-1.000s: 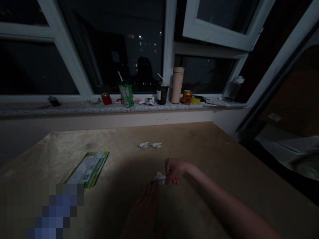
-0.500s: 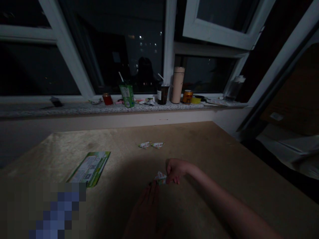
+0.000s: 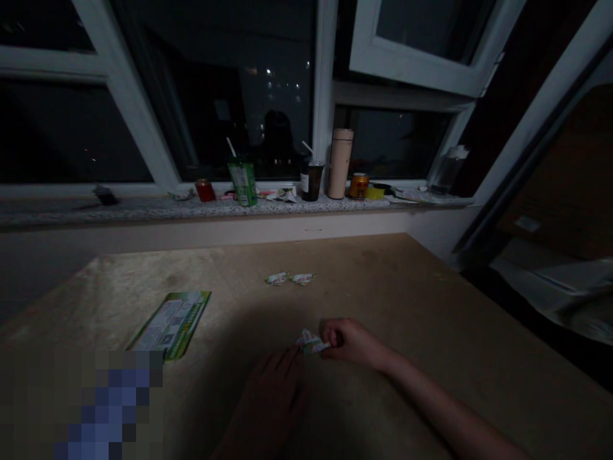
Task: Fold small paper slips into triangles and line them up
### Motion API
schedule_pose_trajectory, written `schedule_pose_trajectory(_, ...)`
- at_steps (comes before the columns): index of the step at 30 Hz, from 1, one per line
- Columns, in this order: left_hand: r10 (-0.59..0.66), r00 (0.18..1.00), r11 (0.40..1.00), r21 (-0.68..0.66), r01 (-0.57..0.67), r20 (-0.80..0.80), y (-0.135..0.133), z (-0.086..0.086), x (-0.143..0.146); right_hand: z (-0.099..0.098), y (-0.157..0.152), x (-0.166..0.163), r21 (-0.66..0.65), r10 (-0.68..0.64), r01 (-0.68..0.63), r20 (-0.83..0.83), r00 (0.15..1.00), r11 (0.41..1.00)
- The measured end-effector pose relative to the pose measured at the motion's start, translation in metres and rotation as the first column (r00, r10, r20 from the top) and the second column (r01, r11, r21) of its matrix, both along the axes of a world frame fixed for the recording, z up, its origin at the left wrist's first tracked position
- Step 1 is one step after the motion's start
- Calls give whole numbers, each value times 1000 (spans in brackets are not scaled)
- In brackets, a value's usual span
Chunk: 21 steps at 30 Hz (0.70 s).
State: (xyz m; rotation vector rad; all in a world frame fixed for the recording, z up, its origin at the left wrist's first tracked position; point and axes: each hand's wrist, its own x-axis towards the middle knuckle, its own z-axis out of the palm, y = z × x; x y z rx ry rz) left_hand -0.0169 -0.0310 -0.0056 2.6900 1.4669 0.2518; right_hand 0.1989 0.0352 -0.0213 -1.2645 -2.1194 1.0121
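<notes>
On the brown table (image 3: 412, 306) my right hand (image 3: 348, 340) pinches a small folded paper piece (image 3: 309, 341) at its right end, fingers curled shut on it. In deep shadow, my left hand (image 3: 271, 399) lies flat on the table just below, fingers stretched out, fingertips touching or nearly touching the paper's left side. Two similar folded paper pieces (image 3: 290, 278) lie side by side farther back on the table.
A green and white leaflet (image 3: 170, 322) lies on the table at left. The stone windowsill (image 3: 71, 209) carries a red can (image 3: 204, 190), a green cup with straw (image 3: 242, 180), a dark cup (image 3: 311, 181), a tall beige flask (image 3: 340, 163) and an orange can (image 3: 357, 186). The table drops off at right.
My right hand has moved down and turned, now gripping the paper from the right side. My left hand has slid slightly lower and left. The camera barely shifted.
</notes>
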Motion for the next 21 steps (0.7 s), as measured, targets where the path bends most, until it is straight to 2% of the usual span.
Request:
schedule_pose_trajectory(3, 27, 999, 1000, -17, -26, 44, 6, 7, -1, -3, -2, -2, -14, -70, 70, -65, 995, 997)
schedule_pose_trajectory(6, 50, 995, 998, -42, -47, 82, 11, 9, -3, -3, -2, -3, -23, -86, 85, -72, 994, 996)
schedule_pose_trajectory(11, 104, 977, 992, -84, -90, 183, 17, -1, -8, -3, -5, -4, -24, -74, 72, -97, 993, 997)
schedule_pose_trajectory(16, 156, 943, 988, -57, -146, 294, 24, -11, -14, -2, -8, -4, -41, -82, 78, -113, 990, 996)
schedule_pose_trajectory(21, 136, 936, 990, -73, -119, 326, 29, -13, -15, -2, -8, -6, -21, -126, 125, -87, 988, 992)
